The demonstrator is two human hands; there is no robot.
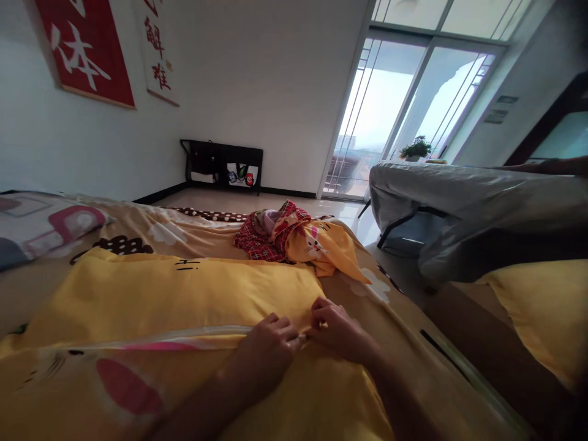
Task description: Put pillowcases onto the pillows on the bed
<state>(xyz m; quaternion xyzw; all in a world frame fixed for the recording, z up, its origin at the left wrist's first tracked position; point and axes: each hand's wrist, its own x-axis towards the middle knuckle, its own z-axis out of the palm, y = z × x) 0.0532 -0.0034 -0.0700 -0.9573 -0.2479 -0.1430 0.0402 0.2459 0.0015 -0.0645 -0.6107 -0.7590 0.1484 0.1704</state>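
A yellow pillowcase (193, 294) with a printed rabbit lies plumped up across the bed before me. A pale zipper (184, 332) runs along it from the left to my hands. My left hand (271, 343) is closed on the fabric at the zipper's right part, fingers curled. Just beside it, my right hand (337, 327) pinches the pillowcase near the right end of the zipper. The fingertips almost meet; whether either one holds the zipper pull is too small to see.
Behind the pillowcase lie crumpled red plaid and yellow rabbit-print cloths (326, 245). A patterned pillow (50, 223) rests at the left. To the right stands a covered table (413, 184) with a potted plant (416, 148) and a person's arm (555, 166). Another yellow fabric piece (551, 306) is nearer.
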